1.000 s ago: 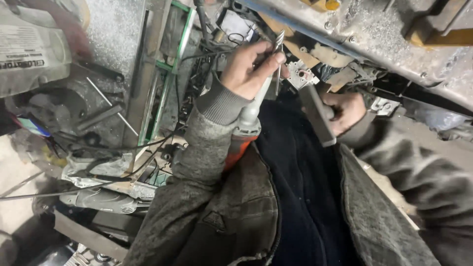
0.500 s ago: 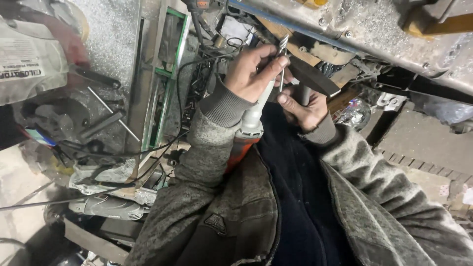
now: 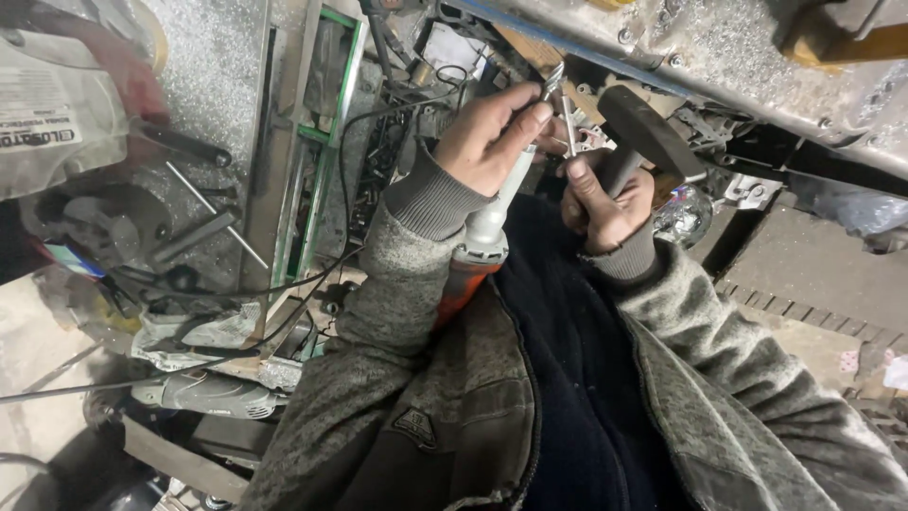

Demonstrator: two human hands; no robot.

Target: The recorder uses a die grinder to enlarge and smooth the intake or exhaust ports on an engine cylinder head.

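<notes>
- The person's left hand [image 3: 492, 142] is wrapped around the silvery neck of a slim power tool [image 3: 487, 222], fingers closed firmly on it near its front end.
- The tool has a grey metal barrel and an orange rear body that lies against the person's chest, between the open flaps of a grey jacket [image 3: 445, 416].
- The tool's nose points up and away, toward the cluttered edge of a metal workbench [image 3: 719, 47] dusted with filings.
- The right hand [image 3: 605, 203] is just beside the left, fingers curled shut around a thin metal wrench [image 3: 566, 123] that stands up at the tool's nose; whether the wrench is seated on the collet cannot be told.
- A dark-handled hammer-like tool [image 3: 648, 132] lies tilted just behind the right hand, seeming to touch its fingers; whether the hand grips it too cannot be told.
- A black cable [image 3: 312, 274] loops down past the left forearm.
- To the left, well apart from the hands, sit a green-edged metal frame [image 3: 322, 142], loose steel rods [image 3: 213, 203], a crumpled plastic bag [image 3: 57, 123] and a grey power tool [image 3: 213, 397] lying low near the floor.
</notes>
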